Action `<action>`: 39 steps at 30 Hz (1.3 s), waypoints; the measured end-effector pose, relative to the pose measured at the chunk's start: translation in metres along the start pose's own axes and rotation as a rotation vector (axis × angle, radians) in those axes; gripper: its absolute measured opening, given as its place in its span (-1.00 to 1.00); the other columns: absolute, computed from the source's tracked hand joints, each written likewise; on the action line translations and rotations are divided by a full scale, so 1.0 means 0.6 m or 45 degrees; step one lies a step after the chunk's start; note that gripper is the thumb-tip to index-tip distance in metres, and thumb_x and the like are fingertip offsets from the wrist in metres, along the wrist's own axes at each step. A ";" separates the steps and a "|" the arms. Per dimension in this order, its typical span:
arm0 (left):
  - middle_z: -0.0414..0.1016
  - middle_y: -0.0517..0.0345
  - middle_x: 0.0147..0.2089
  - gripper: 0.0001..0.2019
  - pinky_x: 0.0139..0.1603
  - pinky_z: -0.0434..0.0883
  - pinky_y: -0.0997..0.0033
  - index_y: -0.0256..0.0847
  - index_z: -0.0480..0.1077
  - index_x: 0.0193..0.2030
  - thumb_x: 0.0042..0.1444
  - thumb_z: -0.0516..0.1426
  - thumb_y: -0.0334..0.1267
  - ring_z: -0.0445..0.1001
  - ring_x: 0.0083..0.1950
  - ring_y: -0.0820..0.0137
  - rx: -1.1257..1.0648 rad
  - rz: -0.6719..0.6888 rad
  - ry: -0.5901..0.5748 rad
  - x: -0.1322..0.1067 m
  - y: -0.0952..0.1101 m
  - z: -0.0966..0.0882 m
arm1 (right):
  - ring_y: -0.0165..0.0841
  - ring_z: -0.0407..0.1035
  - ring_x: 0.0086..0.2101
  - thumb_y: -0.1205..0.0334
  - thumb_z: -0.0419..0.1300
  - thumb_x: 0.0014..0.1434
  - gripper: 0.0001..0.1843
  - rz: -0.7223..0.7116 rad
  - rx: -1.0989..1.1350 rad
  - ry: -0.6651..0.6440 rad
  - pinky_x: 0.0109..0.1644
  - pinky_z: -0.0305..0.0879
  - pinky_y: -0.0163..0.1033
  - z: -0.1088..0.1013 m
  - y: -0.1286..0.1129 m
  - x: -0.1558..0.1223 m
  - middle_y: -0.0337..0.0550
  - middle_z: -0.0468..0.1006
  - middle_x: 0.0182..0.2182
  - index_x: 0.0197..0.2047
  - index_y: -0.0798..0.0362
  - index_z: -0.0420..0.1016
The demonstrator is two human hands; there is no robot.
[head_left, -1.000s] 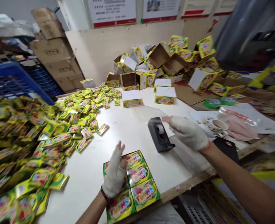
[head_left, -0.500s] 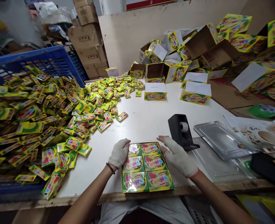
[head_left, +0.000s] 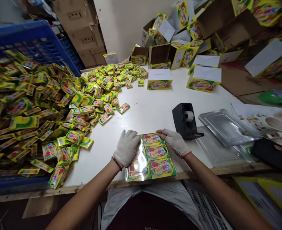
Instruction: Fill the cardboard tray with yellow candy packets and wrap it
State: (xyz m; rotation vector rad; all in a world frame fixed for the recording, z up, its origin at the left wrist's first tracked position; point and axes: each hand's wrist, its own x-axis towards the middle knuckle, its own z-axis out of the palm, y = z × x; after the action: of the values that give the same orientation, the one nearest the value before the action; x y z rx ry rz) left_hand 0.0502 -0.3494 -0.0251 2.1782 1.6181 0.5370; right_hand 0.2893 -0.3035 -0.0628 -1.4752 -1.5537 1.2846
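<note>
A flat block of yellow-green candy packs under clear plastic [head_left: 152, 158] lies at the near edge of the white table [head_left: 150, 111]. My left hand [head_left: 126, 147], in a white glove, rests curled on the block's left side. My right hand [head_left: 174, 141], also gloved, grips the block's upper right corner. A black tape dispenser [head_left: 185, 121] with a white roll stands just right of my right hand.
A big heap of loose yellow sachets [head_left: 42, 108] covers the table's left, in front of a blue crate [head_left: 23, 40]. Small printed boxes [head_left: 159, 79] and open cartons [head_left: 203, 35] stand at the back. Clear plastic trays [head_left: 223, 127] and a cup [head_left: 273, 124] lie right.
My right hand came back from near the tape dispenser to the block. Both hands now hold the block's sides, and the view tilted down toward the table edge.
</note>
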 end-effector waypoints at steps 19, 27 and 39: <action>0.16 -0.31 0.43 -0.18 0.33 0.05 -0.40 -0.09 0.29 0.34 0.09 0.07 0.41 0.16 0.40 -0.19 0.444 0.456 -0.237 0.028 0.109 0.047 | -0.12 0.51 -0.16 -0.02 0.14 0.17 -0.60 0.083 -0.303 0.234 0.00 0.43 -0.04 -0.105 0.020 -0.191 0.00 0.63 -0.18 -0.05 0.04 0.57; 0.15 -0.30 0.44 -0.16 0.34 0.04 -0.39 -0.07 0.28 0.35 0.08 0.05 0.44 0.15 0.41 -0.19 0.421 0.439 -0.248 0.028 0.107 0.045 | -0.18 0.47 -0.30 -0.09 0.16 0.04 -0.67 0.052 -0.496 0.516 -0.18 0.37 -0.14 -0.220 0.032 -0.034 -0.10 0.60 -0.43 -0.50 -0.02 0.51; 0.12 -0.27 0.46 -0.16 0.35 0.00 -0.40 -0.05 0.26 0.36 0.08 0.05 0.44 0.12 0.43 -0.19 0.434 0.425 -0.264 0.028 0.108 0.049 | -0.26 0.34 -0.37 -0.33 0.14 0.00 -0.46 0.183 -0.236 0.749 -0.24 0.26 -0.16 -0.147 0.045 -0.144 -0.13 0.48 -0.46 -0.42 0.03 0.47</action>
State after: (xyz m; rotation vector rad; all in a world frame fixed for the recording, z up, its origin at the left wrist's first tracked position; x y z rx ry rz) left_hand 0.1227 -0.3527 -0.0159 2.6762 1.3204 0.1172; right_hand 0.3946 -0.3705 -0.0443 -1.8946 -1.2069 0.6879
